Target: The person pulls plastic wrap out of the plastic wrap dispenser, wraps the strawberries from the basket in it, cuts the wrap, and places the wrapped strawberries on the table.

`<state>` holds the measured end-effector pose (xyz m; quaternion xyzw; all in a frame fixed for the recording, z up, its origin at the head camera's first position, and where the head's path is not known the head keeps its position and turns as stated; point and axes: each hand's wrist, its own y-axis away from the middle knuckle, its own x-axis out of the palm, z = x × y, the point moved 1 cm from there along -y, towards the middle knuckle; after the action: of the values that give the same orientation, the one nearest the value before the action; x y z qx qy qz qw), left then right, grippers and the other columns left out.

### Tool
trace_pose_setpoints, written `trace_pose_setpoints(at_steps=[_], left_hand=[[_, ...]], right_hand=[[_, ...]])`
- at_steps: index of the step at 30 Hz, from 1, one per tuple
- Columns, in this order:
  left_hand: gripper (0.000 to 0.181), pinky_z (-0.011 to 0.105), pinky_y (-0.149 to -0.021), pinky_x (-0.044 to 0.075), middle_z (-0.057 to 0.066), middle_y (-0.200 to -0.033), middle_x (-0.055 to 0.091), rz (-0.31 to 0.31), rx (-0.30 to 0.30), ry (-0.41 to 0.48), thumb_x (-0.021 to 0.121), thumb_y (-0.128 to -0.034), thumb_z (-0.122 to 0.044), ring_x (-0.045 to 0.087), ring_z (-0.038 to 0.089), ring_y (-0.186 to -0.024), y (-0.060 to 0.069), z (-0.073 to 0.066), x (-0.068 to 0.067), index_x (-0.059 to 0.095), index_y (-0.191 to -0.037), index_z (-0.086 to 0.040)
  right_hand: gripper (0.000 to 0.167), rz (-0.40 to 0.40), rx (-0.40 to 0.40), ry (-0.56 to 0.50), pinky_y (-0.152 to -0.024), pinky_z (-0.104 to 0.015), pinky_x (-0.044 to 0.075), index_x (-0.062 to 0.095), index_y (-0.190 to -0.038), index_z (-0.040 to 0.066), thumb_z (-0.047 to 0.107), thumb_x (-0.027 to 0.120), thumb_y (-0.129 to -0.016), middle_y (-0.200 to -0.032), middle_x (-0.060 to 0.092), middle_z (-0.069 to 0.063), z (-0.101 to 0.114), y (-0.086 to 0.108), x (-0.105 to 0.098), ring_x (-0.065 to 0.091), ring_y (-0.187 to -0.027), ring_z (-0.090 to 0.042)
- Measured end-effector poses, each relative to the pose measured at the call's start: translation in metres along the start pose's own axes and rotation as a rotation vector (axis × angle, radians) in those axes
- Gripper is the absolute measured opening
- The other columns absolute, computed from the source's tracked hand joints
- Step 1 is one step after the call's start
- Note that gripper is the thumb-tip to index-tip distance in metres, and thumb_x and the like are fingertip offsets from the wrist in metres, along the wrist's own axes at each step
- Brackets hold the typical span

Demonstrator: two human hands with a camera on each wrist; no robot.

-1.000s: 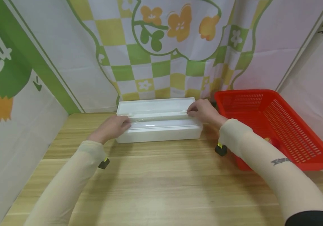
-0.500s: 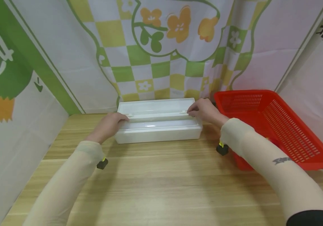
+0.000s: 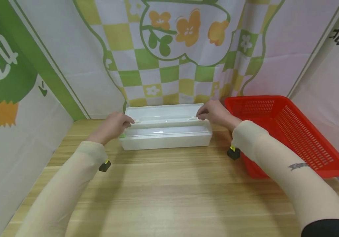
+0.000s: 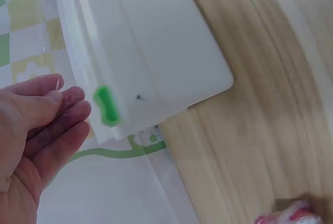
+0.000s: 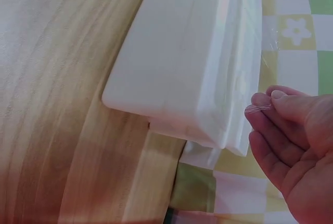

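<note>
A white box [image 3: 166,142] was found lying lengthwise on the wooden surface [image 3: 163,191], with its lid [image 3: 163,112] raised along the rear. Clear film [image 5: 258,108] was located above the rear half of the box. It was pinched between thumb and fingers by the person's left grip [image 3: 111,127] at the box's left end, and likewise by the right grip [image 3: 216,113] at its right end. Whether one unbroken sheet was spanned between the two could not be told.

The wide hold was judged to have been adopted so that the film's edge could be kept spread across the box's length; the lid was presumably tipped back to leave the trough accessible. A green slider [image 4: 106,106] was noted at the box's left end.

Behind the box, movement was limited by the patterned cloth [image 3: 172,74]. To its right, clearance was narrowed by the red basket [image 3: 305,131], whose near rim lay close to the right grip. The most room was afforded by the surface in front of the box.
</note>
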<state>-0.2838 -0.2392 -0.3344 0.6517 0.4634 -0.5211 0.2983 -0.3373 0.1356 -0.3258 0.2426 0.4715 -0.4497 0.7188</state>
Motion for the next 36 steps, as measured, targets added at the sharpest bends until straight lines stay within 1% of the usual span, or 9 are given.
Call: trace_pose_setpoints(at_steps=[3,6,7,10,13,18,24,31,36], left_hand=[[0.022,0.045,-0.087,0.057,0.023,-0.11,0.072,0.022,-0.001,-0.002,0.06,-0.094,0.002,0.067,0.027,-0.085,-0.001,-0.001,-0.006,0.07,-0.114,0.006],[0.022,0.048,-0.091,0.057,0.024,-0.111,0.072,0.035,0.0,-0.009,0.061,-0.0935,0.002,0.07,0.034,-0.098,-0.002,-0.003,-0.012,0.071,-0.113,0.005],[0.022,0.048,-0.091,0.057,0.023,-0.112,0.072,0.037,0.0,-0.013,0.061,-0.0936,0.002,0.07,0.035,-0.1,-0.002,-0.004,-0.015,0.071,-0.112,0.005],[0.021,0.047,-0.088,0.058,0.022,-0.11,0.072,0.036,0.001,-0.021,0.061,-0.0938,0.001,0.071,0.035,-0.098,-0.003,-0.006,-0.023,0.072,-0.111,0.004],[0.02,0.045,-0.085,0.059,0.022,-0.107,0.073,0.033,0.021,-0.031,0.061,-0.093,0.002,0.072,0.033,-0.093,-0.003,-0.009,-0.031,0.073,-0.109,0.004],[0.018,0.045,-0.084,0.059,0.021,-0.101,0.074,0.04,0.041,-0.046,0.063,-0.0925,0.002,0.072,0.033,-0.091,-0.005,-0.012,-0.045,0.073,-0.107,0.005],[0.016,0.046,-0.083,0.059,0.019,-0.094,0.076,-0.027,0.068,-0.06,0.063,-0.0918,0.002,0.072,0.03,-0.086,-0.009,-0.013,-0.064,0.075,-0.104,0.004],[0.018,0.047,-0.082,0.058,0.017,-0.092,0.076,-0.078,0.076,-0.059,0.06,-0.0937,0.004,0.071,0.029,-0.084,-0.012,-0.016,-0.082,0.075,-0.103,0.002],[0.017,0.041,-0.076,0.057,0.017,-0.095,0.076,-0.126,0.099,-0.072,0.06,-0.0946,0.001,0.069,0.025,-0.081,-0.014,-0.02,-0.096,0.076,-0.102,0.001]], right_hand=[[0.016,0.009,-0.007,0.009,-0.088,-0.04,0.056,0.077,-0.104,0.006,0.01,0.069,-0.091,-0.094,0.077,-0.008,0.002,-0.002,-0.003,0.068,-0.09,-0.021],[0.015,0.021,-0.005,0.004,-0.086,-0.039,0.056,0.077,-0.103,0.006,0.01,0.069,-0.091,-0.094,0.077,-0.009,0.004,-0.003,-0.007,0.069,-0.09,-0.022],[0.015,0.026,-0.002,0.003,-0.085,-0.039,0.056,0.077,-0.103,0.006,0.01,0.069,-0.091,-0.094,0.077,-0.009,0.006,-0.003,-0.01,0.069,-0.09,-0.022],[0.016,0.046,0.018,-0.015,-0.083,-0.037,0.057,0.076,-0.104,0.006,0.011,0.068,-0.092,-0.096,0.076,-0.01,0.01,-0.006,-0.016,0.068,-0.091,-0.025],[0.015,0.06,0.034,-0.027,-0.08,-0.035,0.058,0.076,-0.105,0.007,0.012,0.068,-0.093,-0.097,0.076,-0.011,0.014,-0.007,-0.022,0.067,-0.092,-0.027],[0.015,0.052,0.026,-0.002,-0.079,-0.035,0.057,0.077,-0.103,0.008,0.013,0.068,-0.093,-0.095,0.076,-0.01,0.015,-0.007,-0.031,0.068,-0.087,-0.024],[0.014,0.024,0.01,0.001,-0.078,-0.036,0.055,0.077,-0.101,0.007,0.012,0.067,-0.093,-0.095,0.077,-0.013,0.019,-0.007,-0.049,0.069,-0.084,-0.019],[0.015,0.024,0.008,0.028,-0.074,-0.028,0.052,0.076,-0.104,0.007,0.014,0.065,-0.095,-0.095,0.075,-0.01,0.029,-0.008,-0.069,0.066,-0.086,-0.018],[0.017,0.015,-0.002,0.037,-0.08,-0.029,0.051,0.076,-0.106,0.007,0.014,0.063,-0.096,-0.097,0.076,-0.009,0.035,-0.009,-0.085,0.067,-0.09,-0.02]])
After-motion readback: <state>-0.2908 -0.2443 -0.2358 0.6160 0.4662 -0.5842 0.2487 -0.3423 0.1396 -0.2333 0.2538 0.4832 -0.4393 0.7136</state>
